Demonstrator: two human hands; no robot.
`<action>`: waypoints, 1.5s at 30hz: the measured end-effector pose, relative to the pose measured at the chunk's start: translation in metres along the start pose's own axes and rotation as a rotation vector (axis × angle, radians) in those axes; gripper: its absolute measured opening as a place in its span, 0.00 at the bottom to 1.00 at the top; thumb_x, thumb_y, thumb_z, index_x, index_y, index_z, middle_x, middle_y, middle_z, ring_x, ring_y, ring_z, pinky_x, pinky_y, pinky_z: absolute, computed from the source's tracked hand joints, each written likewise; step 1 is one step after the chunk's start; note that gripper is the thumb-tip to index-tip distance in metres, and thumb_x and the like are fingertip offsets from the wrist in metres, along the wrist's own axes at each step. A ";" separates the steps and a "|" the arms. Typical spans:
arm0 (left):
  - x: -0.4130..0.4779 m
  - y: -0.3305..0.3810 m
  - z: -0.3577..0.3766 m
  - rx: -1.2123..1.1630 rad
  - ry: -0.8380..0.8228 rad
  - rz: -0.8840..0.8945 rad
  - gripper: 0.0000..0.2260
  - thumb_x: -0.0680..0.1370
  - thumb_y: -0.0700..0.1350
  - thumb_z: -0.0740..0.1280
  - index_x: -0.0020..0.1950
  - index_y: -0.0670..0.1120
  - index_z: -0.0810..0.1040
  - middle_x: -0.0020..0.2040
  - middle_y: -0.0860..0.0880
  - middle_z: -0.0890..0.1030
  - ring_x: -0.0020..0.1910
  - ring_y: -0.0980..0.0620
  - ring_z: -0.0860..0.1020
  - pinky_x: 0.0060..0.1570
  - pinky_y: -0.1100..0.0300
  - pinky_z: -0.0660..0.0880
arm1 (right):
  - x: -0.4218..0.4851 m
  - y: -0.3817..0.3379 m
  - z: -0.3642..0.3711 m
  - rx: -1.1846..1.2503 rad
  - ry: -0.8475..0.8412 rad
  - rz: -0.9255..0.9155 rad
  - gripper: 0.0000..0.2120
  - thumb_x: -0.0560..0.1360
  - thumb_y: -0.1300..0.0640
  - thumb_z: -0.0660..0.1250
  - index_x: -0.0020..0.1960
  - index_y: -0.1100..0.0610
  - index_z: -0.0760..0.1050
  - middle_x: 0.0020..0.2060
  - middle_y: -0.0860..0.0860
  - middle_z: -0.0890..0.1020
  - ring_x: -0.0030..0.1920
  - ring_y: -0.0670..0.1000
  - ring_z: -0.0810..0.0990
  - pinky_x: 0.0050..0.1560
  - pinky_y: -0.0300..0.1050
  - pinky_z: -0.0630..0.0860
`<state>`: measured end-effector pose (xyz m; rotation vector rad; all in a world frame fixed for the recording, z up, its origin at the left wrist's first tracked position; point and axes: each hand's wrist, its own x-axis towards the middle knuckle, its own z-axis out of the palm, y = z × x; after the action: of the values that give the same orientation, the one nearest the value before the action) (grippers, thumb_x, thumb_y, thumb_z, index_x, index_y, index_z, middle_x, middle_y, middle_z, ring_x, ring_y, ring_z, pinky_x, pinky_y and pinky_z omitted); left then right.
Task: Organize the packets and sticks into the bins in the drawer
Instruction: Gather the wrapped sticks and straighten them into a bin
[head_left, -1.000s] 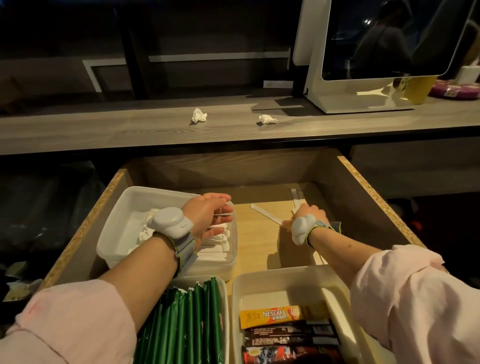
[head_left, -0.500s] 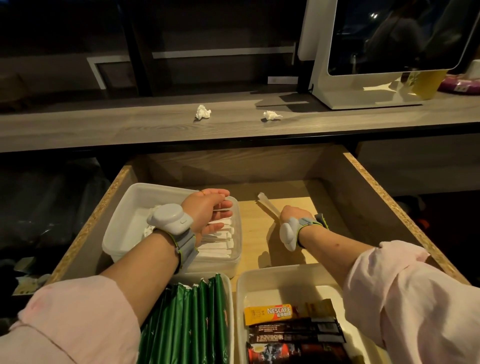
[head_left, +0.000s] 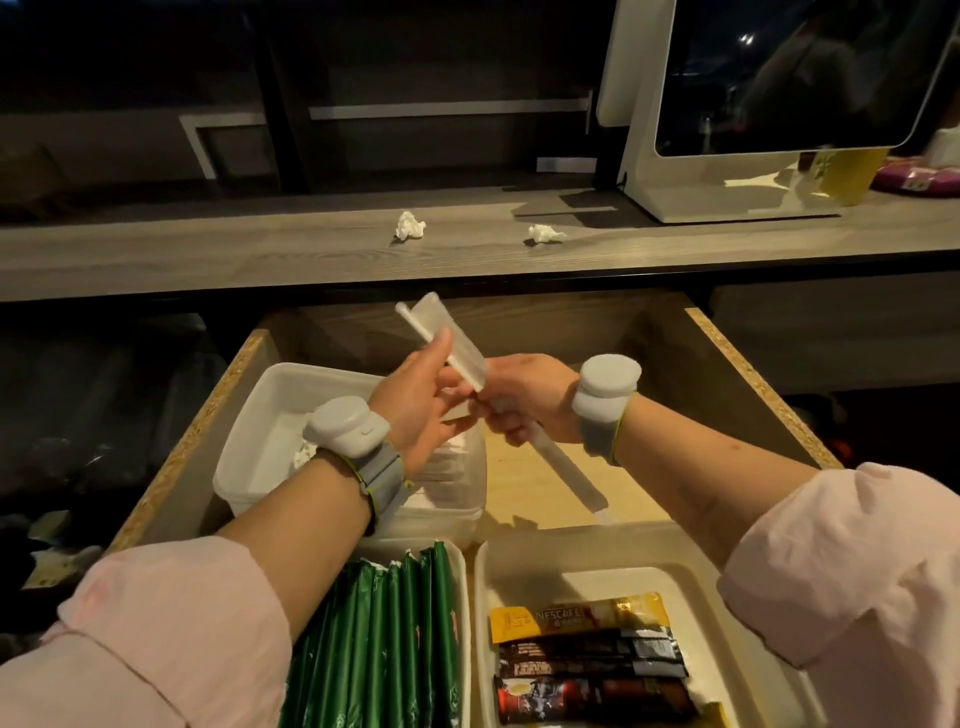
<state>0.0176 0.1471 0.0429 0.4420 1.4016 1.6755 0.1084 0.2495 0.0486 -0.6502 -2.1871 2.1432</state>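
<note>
Both hands up over the open drawer (head_left: 748, 374): left hand (head_left: 421, 402) pinching white sticks (head_left: 447, 343) tilted up-left, right hand (head_left: 524, 397) fisted round another stick (head_left: 566, 475) slanting down-right (fingertips mostly hidden). Back-left bin (head_left: 260, 415) half blocked by wrist.

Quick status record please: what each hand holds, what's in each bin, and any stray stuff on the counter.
left hand: pinching the wrapped white sticks, raised above the drawer
right hand: gripping the same bundle lower down; its tail end points down toward the drawer floor
rear left bin: white sticks and packets
front left bin: green stick packets, upright in a row
front right bin: Nescafe packet and dark coffee sticks, lying flat
counter: two crumpled paper wads
</note>
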 end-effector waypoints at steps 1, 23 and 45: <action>-0.001 0.002 -0.001 -0.035 0.006 0.015 0.15 0.81 0.56 0.54 0.59 0.50 0.73 0.51 0.48 0.80 0.29 0.57 0.77 0.40 0.57 0.76 | -0.002 -0.002 0.009 -0.045 -0.034 0.014 0.09 0.77 0.63 0.58 0.40 0.56 0.71 0.29 0.52 0.70 0.26 0.47 0.62 0.28 0.38 0.59; -0.003 -0.001 -0.001 0.204 -0.098 0.001 0.11 0.74 0.47 0.67 0.53 0.43 0.76 0.46 0.42 0.79 0.39 0.48 0.79 0.37 0.60 0.76 | 0.017 -0.033 0.027 0.688 0.312 -0.230 0.15 0.79 0.63 0.54 0.60 0.56 0.75 0.31 0.50 0.68 0.29 0.46 0.66 0.32 0.39 0.68; -0.006 0.015 -0.018 -0.278 0.424 0.070 0.16 0.82 0.54 0.54 0.38 0.46 0.66 0.30 0.49 0.69 0.29 0.53 0.69 0.31 0.61 0.70 | -0.023 -0.005 0.061 -0.382 0.219 -0.106 0.24 0.77 0.54 0.65 0.72 0.56 0.66 0.60 0.55 0.79 0.55 0.53 0.79 0.53 0.46 0.75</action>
<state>0.0019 0.1324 0.0527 -0.0270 1.4263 2.0692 0.1102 0.1849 0.0562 -0.7221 -2.4577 1.5340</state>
